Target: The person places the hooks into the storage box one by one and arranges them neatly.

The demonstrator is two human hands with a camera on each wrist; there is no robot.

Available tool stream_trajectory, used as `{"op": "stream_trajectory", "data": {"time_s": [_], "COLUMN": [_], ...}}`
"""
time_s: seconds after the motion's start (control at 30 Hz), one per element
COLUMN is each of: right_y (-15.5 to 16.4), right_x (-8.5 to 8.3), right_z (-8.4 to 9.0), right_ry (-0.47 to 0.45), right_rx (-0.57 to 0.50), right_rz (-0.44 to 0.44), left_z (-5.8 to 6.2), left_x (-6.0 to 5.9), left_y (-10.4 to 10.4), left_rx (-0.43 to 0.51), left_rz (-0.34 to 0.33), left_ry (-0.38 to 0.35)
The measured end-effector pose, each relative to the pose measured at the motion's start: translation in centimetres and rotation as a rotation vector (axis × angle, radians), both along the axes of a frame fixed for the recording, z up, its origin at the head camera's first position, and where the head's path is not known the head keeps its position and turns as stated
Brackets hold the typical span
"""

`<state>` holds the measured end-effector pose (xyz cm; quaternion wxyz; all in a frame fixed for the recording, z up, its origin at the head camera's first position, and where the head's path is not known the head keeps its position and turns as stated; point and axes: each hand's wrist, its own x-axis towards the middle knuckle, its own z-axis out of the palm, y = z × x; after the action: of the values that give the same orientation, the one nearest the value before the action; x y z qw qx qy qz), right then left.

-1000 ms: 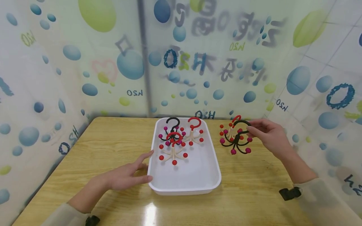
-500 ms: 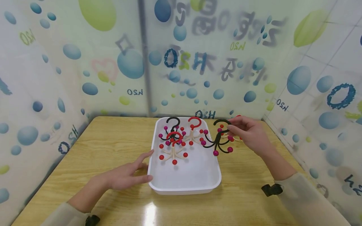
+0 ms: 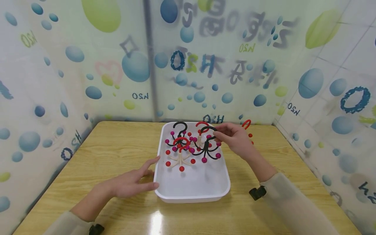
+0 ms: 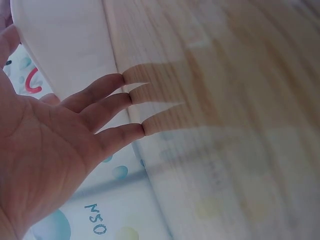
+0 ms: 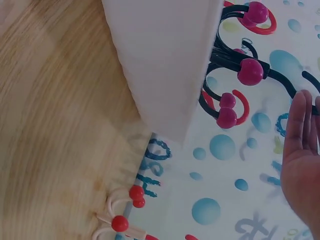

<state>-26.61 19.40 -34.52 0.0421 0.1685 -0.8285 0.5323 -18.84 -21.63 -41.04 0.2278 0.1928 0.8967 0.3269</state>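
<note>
Tray [image 3: 223, 187] | three hooks inside | red hook [image 3: 247, 125] on table [image 3: 117, 147]

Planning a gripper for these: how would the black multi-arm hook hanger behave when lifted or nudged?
The black hook hanger probably is light: the right hand carries it by its hook alone. Thin arms look stiff. Ball tips may snag neighbours in the white tray.

**Camera setup**

Head cam: table [image 3: 117, 156] seen from above, facing fwd/down, mid-range. L wrist cam: held close, palm side. R wrist cam: close, low. White tray [image 3: 191, 192] shared by all 3 views.
</note>
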Motion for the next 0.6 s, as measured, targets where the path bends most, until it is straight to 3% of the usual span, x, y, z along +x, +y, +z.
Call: {"op": "stream_trajectory", "data": {"time_s": [0.2,0.6], "right_y": [-0.8,-1.5], "right_x": [-0.9,-1.0], "right_z": [-1.3,-2.9], "right_ry": [-0.045,-0.13], "right_rx": [-0.002,0.04], "right_rz": [0.0,-0.004], "left_z": [0.0,0.0], "left_x": [0.0,0.1], "left_y": [0.1,0.0], "left_rx": [-0.001,-0.004], "left_rz": [0.008,0.009], "left_ry": [-0.016,-0.013]}}
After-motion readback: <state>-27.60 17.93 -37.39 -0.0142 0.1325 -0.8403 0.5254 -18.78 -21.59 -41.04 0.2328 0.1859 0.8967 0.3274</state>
